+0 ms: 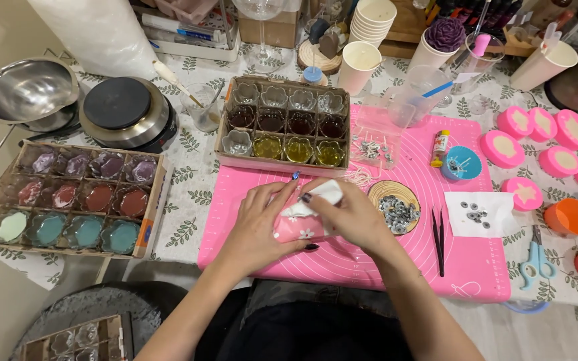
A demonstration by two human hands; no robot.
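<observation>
Cardboard tray (pixel 282 160) of flower-shaped glass cups sits just beyond my hands, tweezers (pixel 438 241) to the right. My left hand (pixel 259 224) cradles the pink packet (pixel 297 227) on the pink mat (pixel 369 261); my right hand (pixel 349 214) pinches its white tissue (pixel 326 192).

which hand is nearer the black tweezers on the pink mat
Right. The right hand is just left of the black tweezers, near the round dish of small metal pieces. The left hand is farther left, beyond the right hand.

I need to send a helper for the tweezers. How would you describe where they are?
Start at the big pink mat on the table. Just right of the right hand, beside the round wooden dish of small metal discs, lie the black tweezers. They are the only thin, dark, pointed tool there.
</observation>
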